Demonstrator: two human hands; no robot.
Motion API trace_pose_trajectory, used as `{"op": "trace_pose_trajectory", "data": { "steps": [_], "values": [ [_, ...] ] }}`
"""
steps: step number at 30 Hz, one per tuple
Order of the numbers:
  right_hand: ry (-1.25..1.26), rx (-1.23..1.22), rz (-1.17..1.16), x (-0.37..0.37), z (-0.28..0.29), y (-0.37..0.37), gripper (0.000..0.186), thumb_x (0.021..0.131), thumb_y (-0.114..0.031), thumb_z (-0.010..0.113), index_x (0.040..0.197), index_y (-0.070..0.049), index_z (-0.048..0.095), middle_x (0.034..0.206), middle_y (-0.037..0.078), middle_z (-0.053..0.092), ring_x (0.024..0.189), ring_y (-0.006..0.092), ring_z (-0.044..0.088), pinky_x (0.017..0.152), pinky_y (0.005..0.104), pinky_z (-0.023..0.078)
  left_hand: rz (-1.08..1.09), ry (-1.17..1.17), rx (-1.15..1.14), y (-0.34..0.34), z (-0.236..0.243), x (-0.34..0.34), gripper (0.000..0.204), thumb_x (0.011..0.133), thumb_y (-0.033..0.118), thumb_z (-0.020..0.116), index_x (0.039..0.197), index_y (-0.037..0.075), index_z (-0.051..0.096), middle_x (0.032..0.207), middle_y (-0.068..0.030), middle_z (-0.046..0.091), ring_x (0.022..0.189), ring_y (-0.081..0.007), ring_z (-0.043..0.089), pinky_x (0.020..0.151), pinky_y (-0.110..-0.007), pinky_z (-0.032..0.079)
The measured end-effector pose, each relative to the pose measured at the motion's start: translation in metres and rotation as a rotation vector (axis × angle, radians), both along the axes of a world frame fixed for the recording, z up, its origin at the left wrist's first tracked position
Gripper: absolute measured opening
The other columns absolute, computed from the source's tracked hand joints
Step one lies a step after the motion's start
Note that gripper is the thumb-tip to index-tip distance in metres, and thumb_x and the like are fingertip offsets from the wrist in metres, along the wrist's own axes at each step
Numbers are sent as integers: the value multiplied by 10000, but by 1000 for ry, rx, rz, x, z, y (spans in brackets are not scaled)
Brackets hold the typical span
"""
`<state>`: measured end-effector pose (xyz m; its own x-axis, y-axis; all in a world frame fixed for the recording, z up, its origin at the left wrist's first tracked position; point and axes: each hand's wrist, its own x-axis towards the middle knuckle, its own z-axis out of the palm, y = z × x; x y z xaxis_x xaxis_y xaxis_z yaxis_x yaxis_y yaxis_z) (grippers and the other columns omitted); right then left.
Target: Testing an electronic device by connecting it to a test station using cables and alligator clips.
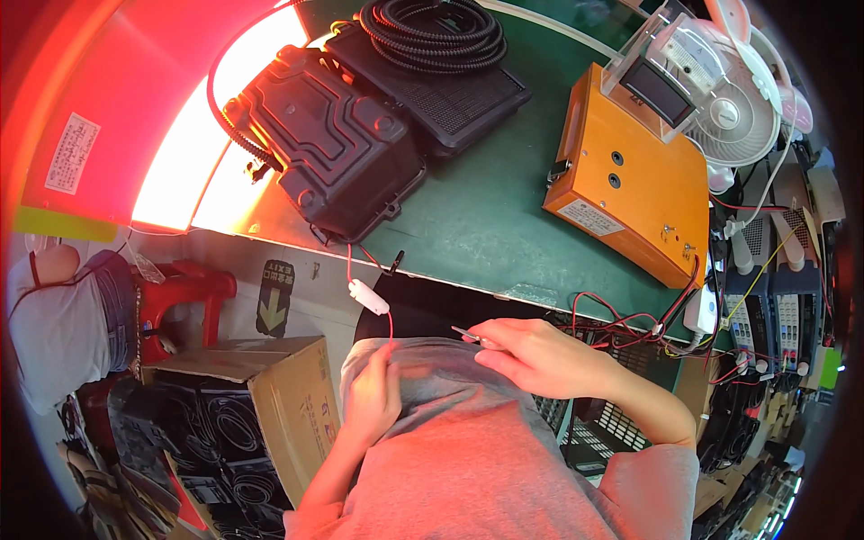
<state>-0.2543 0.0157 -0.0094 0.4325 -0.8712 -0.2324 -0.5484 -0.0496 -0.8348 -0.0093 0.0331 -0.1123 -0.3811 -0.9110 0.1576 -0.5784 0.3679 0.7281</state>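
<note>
My left hand [373, 391], closed in a pinch, holds a thin red wire [391, 328] in front of my body. That wire runs up into a small white inline piece [369, 296] hanging by the table edge. From there it leads on toward the ribbed black plastic case [324, 135] on the table. My right hand [540, 355] is closed around a small slim metal tool [466, 334] with its tip pointing left. Its exact kind is hard to make out. The two hands are apart, both just below the table's front edge.
A coiled black corrugated hose [436, 36] rests on a flat black panel [459, 108]. To the right stand an orange box [639, 171] with sockets, a fan [724, 112] and several instruments. Red lighting glows at left. Below are a cardboard box [292, 405], a red stool [184, 297] and another person [63, 324].
</note>
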Motion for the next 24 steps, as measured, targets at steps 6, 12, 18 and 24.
{"op": "trace_pose_trajectory", "data": {
  "steps": [6,12,18,24],
  "values": [
    [-267,257,-39,-2,26,-14,378,945,-191,439,1275,-7,426,767,61,530,649,139,521,628,285,431,202,566,-43,19,4,42,388,757,-98,490,1140,-34,491,869,-161,619,719,-252,594,624,-278,467],
    [-809,573,-332,-10,27,-18,500,949,-397,264,1191,2,443,684,53,486,494,84,341,469,215,332,-510,714,122,-42,118,2,265,628,-25,678,887,-48,631,906,-132,677,812,-256,627,688,-352,519],
    [-735,243,-378,-14,39,-16,397,980,-321,319,1197,-6,424,756,59,533,473,40,346,452,187,320,-679,530,-130,-59,123,-13,253,599,21,710,833,-22,624,823,-130,658,796,-235,613,558,-329,506],
    [-342,-113,-419,-7,39,-14,170,829,-47,628,985,-8,574,724,24,489,533,61,407,486,218,343,-265,182,-474,-66,132,-41,113,657,26,688,658,17,576,684,-62,532,529,-157,488,413,-261,345]
  ]
}}
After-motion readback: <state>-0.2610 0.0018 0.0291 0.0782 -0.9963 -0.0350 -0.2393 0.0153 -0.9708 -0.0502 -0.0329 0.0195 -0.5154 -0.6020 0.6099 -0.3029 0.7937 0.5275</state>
